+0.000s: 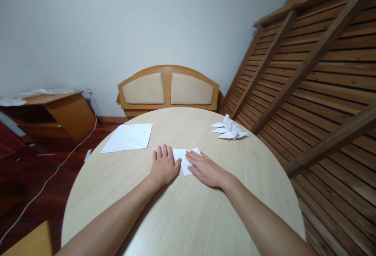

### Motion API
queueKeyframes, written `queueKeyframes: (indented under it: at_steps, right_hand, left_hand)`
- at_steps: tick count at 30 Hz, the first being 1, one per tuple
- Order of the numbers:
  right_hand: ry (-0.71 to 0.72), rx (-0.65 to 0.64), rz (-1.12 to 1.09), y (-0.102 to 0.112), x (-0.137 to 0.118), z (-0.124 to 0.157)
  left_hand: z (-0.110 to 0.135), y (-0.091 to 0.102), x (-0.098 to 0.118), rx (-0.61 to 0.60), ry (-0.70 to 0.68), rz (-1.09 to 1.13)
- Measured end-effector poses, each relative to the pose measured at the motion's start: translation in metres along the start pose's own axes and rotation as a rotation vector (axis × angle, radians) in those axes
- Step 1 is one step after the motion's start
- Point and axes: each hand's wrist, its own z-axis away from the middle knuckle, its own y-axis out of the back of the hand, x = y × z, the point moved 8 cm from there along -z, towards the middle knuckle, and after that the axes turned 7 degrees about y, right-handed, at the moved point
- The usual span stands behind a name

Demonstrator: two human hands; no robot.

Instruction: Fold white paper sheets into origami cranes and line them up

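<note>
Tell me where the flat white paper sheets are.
In the head view, the white paper sheets lie near the far left edge of the round table, beyond the left hand.

Bedroom in a home, padded headboard (167, 87), slatted wooden frame (317, 75), cabinet (69, 113)

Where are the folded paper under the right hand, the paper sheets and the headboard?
Folded paper (185, 163): head view, exposed middle.
Paper sheets (128, 137): head view, top sheet's middle.
Headboard (167, 88): head view, central post.
</note>
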Motion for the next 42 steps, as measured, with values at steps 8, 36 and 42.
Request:
queueKeyframes:
  at_steps: [8,36,42]
  right_hand:
    - [-0.001,-0.066,-0.046,-0.002,-0.002,0.003]
    - [-0.051,0.009,-0.004,0.005,0.023,0.009]
    - [-0.022,0.071,0.019,0.012,0.018,0.007]
  left_hand:
    - [0.008,0.0,0.031,-0.119,-0.438,0.188]
    - [-0.009,0.006,-0.013,0.017,-0.123,0.1]
    - [0.01,0.008,0.021,-0.128,-0.593,0.305]
